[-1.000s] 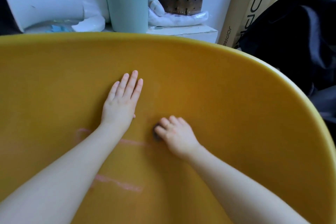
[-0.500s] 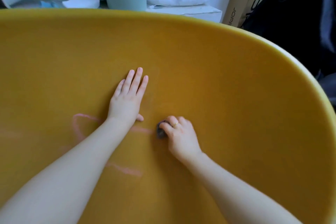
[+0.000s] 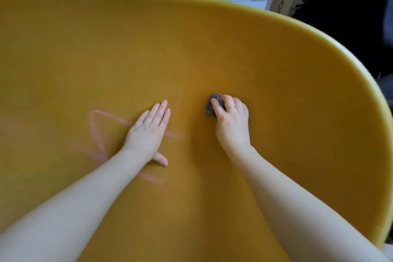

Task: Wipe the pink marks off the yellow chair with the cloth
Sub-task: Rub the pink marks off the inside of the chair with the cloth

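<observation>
Right hand (image 3: 231, 121) slid right, gripping cloth (image 3: 213, 107); left hand (image 3: 148, 132) flat on marks (image 3: 100, 134).

Arms: we see two forearms, both bare, no sleeves in view.
Left hand (image 3: 148, 132): we see no ring, watch or band.
Right hand (image 3: 232, 121): we spot one thin gold ring (image 3: 231, 107) near its 12 o'clock edge.
Wrists: bare.

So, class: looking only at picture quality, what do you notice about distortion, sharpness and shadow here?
Head view: the wide lens bows the yellow chair rim into an arc; clutter beyond the rim is soft and cropped; light is soft and glare-free, with a faint shadow beside the left hand; the cloth under the right hand is too blurred for texture; the pink marks stay legible.
</observation>
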{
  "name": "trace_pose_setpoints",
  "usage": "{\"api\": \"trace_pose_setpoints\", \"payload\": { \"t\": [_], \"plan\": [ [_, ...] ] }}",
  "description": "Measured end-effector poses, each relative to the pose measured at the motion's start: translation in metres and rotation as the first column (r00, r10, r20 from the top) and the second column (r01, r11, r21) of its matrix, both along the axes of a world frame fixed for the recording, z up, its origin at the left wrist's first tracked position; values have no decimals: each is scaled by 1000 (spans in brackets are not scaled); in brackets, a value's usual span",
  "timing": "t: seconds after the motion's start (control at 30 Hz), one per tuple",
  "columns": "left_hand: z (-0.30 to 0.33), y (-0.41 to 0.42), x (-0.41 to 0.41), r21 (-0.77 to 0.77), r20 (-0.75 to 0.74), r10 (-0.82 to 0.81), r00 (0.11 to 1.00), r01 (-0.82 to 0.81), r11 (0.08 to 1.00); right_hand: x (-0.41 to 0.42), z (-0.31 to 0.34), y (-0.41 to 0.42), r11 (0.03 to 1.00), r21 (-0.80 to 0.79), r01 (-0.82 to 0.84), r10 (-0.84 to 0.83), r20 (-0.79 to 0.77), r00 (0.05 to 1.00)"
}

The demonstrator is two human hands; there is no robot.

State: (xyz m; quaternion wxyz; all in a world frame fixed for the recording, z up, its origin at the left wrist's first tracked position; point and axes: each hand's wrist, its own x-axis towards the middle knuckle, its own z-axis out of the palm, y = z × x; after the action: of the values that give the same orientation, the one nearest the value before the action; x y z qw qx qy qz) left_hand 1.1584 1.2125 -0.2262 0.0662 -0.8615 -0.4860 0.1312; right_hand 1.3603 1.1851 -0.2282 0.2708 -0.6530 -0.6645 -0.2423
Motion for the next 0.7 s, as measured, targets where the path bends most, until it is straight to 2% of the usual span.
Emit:
{"api": "trace_pose_setpoints", "payload": {
  "t": [0.13,0.23,0.33,0.43,0.57,0.63,0.7],
  "plan": [
    [-5,1,-3,29,19,-10,1000,10,1000,-41,-42,-34,972,-186,-145,140,-38,989],
    [-5,0,-3,36,26,-13,1000,12,999,-54,-51,-44,954,-221,-201,189,-74,979],
    [-4,-2,-2,62,19,20,1000,-22,998,-37,-35,-23,954,-204,-218,236,70,969],
    [-4,-9,-7,74,53,123,991,-126,989,-16,-11,5,986,-123,-111,131,174,976],
    [-7,-11,-13,13,133,165,977,-168,986,-19,-10,19,998,-56,36,-35,12,999],
    [-8,-9,-13,14,140,153,978,-157,988,-39,-26,7,996,-86,3,-10,-82,997],
    [-8,-9,-13,10,129,142,981,-145,989,-66,-46,-18,975,-189,-119,101,-104,989]
  ]
}}
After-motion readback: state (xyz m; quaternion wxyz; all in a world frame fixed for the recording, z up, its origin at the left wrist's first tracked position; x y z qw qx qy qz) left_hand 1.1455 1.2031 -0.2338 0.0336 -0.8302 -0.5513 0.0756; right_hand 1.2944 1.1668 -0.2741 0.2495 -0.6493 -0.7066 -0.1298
